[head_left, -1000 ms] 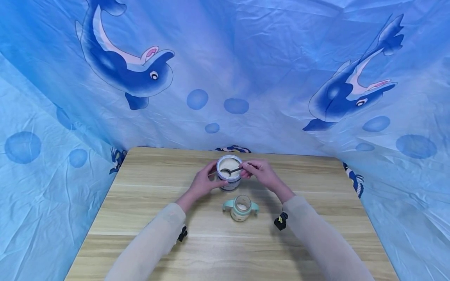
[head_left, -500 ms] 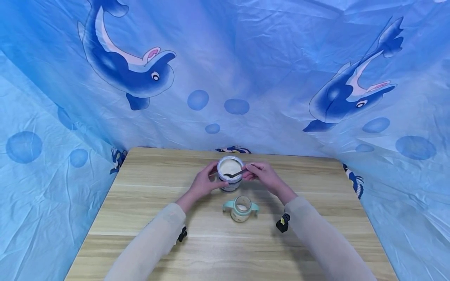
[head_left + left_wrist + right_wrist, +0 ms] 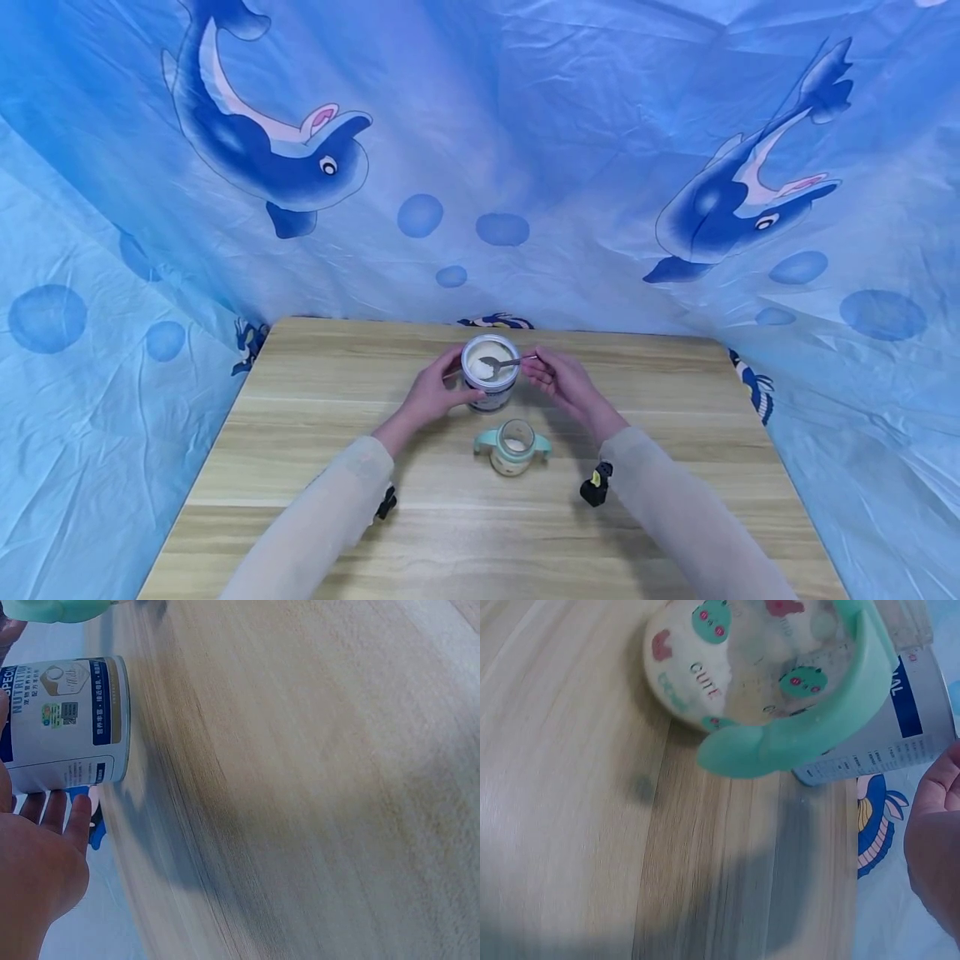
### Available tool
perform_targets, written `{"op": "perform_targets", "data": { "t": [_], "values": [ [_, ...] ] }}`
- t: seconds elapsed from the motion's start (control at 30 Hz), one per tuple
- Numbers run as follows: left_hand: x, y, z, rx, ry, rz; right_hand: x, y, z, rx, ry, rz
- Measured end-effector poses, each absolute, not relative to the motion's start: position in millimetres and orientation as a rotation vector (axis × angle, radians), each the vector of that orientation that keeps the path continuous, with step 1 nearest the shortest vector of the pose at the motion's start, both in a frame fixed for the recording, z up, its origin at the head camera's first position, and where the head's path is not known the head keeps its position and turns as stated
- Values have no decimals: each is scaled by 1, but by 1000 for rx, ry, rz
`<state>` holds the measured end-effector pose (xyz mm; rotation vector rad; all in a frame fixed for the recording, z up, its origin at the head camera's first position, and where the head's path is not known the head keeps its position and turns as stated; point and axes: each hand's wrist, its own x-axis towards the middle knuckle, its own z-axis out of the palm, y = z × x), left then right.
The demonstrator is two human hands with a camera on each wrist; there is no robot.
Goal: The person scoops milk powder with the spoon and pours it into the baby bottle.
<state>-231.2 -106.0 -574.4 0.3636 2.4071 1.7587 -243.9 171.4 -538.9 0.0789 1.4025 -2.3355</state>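
Note:
A white and blue can (image 3: 491, 401) of pale powder stands toward the back of the table. My left hand (image 3: 431, 393) grips it from the left, thumb at the front and fingers behind; the left wrist view shows fingers along the printed can (image 3: 67, 720). On the right, my right hand (image 3: 567, 385) pinches the handle of a dark metal spoon (image 3: 510, 362), whose bowl overlaps the can's opening beside a heap of white powder. In front of the can stands a clear baby bottle (image 3: 512, 463) with mint-green handles, open at the top, with white powder inside.
The wooden table (image 3: 450, 542) ends just behind the can. A blue dolphin-print curtain (image 3: 480, 150) hangs along its back and sides. Both forearms, with black wrist straps, reach in on either side of the bottle.
The right hand has turned and the spoon now lies more level over the can, its bowl showing beside white powder. The left hand, can and bottle stay put.

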Motion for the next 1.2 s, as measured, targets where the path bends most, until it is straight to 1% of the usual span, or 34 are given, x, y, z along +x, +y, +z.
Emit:
{"op": "perform_targets", "data": {
  "t": [0.23,0.73,0.9,1.07,1.2],
  "values": [
    [-230,-106,-573,368,2381,1785,-245,170,-537,143,1230,-2428],
    [-232,-105,-576,372,2406,1760,-241,172,-542,254,1200,-2469],
    [-233,-106,-577,368,2404,1759,-238,175,-545,221,1170,-2492],
    [-233,-106,-577,368,2391,1770,-235,178,-547,119,1139,-2493],
    [-232,-106,-576,368,2382,1779,-236,178,-548,150,1116,-2499]
  ]
}}
